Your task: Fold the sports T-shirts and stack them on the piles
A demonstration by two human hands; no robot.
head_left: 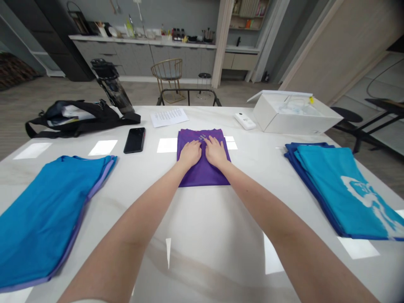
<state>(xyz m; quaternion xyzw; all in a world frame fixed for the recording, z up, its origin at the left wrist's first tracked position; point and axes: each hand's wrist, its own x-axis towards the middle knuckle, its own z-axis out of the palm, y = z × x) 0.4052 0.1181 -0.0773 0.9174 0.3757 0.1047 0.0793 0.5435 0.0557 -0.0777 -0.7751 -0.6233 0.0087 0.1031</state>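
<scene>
A purple shirt (203, 176), folded into a compact rectangle, lies flat on the white table (202, 227) in front of me. A small pale print shows near its upper edge. My left hand (191, 153) rests on the left half of the shirt, palm down with fingers stretched forward. On the right half lies my right hand (216, 150), also flat, its fingers slightly spread. Neither hand grips the cloth. To the left is a stack of blue and lavender shirts (53, 202). A pile of turquoise and dark blue folded shirts (334, 181) sits to the right, a white print on top.
Behind the shirt are a phone (134, 140), a printed paper sheet (169, 117) and a white device (245, 121). A black bag (78, 118) and a dark bottle (112, 86) stand at the back left. An open white box (290, 115) occupies the back right.
</scene>
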